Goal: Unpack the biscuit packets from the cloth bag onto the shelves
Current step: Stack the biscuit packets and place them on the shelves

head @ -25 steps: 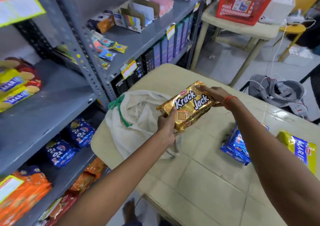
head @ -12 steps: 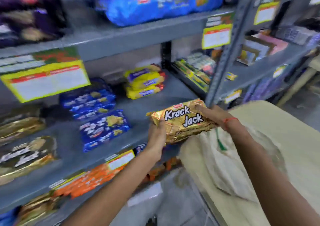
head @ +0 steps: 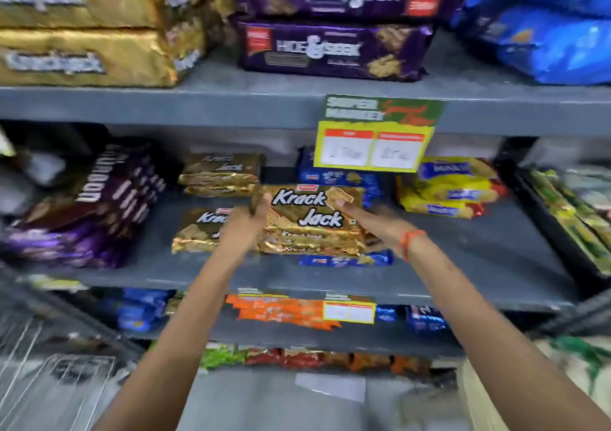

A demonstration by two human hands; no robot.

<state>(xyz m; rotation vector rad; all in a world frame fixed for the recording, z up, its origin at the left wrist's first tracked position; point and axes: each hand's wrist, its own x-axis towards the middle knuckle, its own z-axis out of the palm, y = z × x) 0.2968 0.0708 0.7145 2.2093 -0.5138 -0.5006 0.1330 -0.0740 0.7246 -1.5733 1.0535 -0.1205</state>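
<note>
A gold Krack Jack biscuit packet (head: 307,219) is held over the middle grey shelf (head: 479,252), its label facing me. My left hand (head: 244,229) grips its left end and my right hand (head: 370,222) grips its right end. Just left of it lies another Krack Jack packet (head: 195,232) on the shelf, with a further stack of Krack Jack packets (head: 220,174) behind. Blue packets (head: 344,260) lie under and behind the held one. A corner of the cloth bag (head: 575,361) shows at the lower right, blurred.
Purple packets (head: 92,212) fill the shelf's left side and yellow packets (head: 449,187) its right. A yellow price tag (head: 373,139) hangs from the upper shelf edge, just above the hands. Orange and blue packets (head: 284,311) sit on the lower shelf. A wire rack (head: 53,364) is lower left.
I have turned from the table and bag to face the shelves. Both hands carried the Krack Jack packet forward, over the middle shelf beside the other gold packets.
</note>
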